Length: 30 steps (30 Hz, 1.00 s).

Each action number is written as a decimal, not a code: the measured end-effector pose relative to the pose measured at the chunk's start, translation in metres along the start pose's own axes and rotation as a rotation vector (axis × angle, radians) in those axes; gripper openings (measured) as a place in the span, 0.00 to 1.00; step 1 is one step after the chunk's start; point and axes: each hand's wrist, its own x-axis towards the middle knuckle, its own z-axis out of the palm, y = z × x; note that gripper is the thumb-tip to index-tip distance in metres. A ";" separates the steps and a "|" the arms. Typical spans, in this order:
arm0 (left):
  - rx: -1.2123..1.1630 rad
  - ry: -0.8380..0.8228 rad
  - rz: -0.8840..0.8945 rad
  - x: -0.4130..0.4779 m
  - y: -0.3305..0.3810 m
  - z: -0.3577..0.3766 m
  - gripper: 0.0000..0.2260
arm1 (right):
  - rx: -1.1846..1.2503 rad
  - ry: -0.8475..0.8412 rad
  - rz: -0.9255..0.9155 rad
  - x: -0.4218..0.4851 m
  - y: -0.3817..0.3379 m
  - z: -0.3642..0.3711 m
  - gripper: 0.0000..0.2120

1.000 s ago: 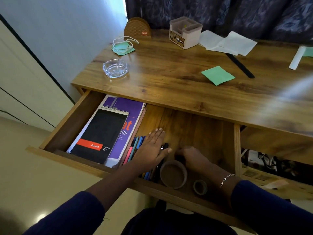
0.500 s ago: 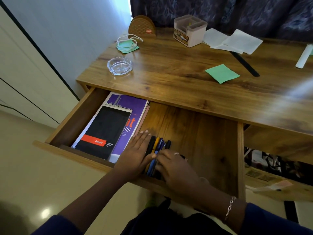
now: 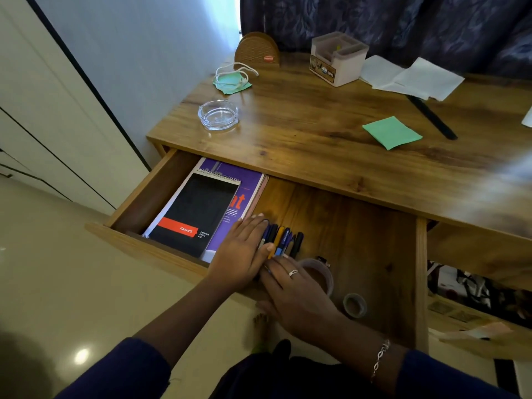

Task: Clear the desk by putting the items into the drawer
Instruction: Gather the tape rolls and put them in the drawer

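Wooden desk (image 3: 316, 133), drawer (image 3: 359, 226) open mid-frame. I see the right hand (image 3: 296, 295) has left the tape (image 3: 326, 276) and joined the left hand (image 3: 241, 254). All 2 lie flat-fingered, squaring the pens (image 3: 283, 240) inside. Ashtray (image 3: 218, 114) and note (image 3: 393, 132) wait upper frame.

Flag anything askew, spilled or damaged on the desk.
Nothing looks spilled or broken. The white papers lie fanned over one end of the black strip, and the green notepad sits skewed to the desk edge.
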 end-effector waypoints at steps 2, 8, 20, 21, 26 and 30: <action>-0.032 0.019 0.017 0.010 0.000 0.000 0.36 | -0.024 -0.001 0.003 0.004 0.008 -0.004 0.26; -0.016 0.022 0.167 0.037 -0.002 -0.007 0.37 | -0.121 -0.018 -0.006 0.019 0.039 -0.009 0.26; 0.389 -0.231 0.218 0.098 -0.018 -0.010 0.43 | -0.237 -0.076 0.306 0.062 0.100 -0.017 0.42; 0.405 -0.230 0.226 0.103 -0.016 -0.009 0.43 | -0.247 -0.054 0.347 0.065 0.103 -0.019 0.44; 0.498 -0.171 0.179 0.122 -0.003 -0.003 0.36 | -0.234 -0.079 0.398 0.080 0.122 -0.028 0.45; 0.573 -0.113 0.218 0.134 0.007 -0.002 0.32 | -0.212 -0.076 0.404 0.090 0.130 -0.036 0.40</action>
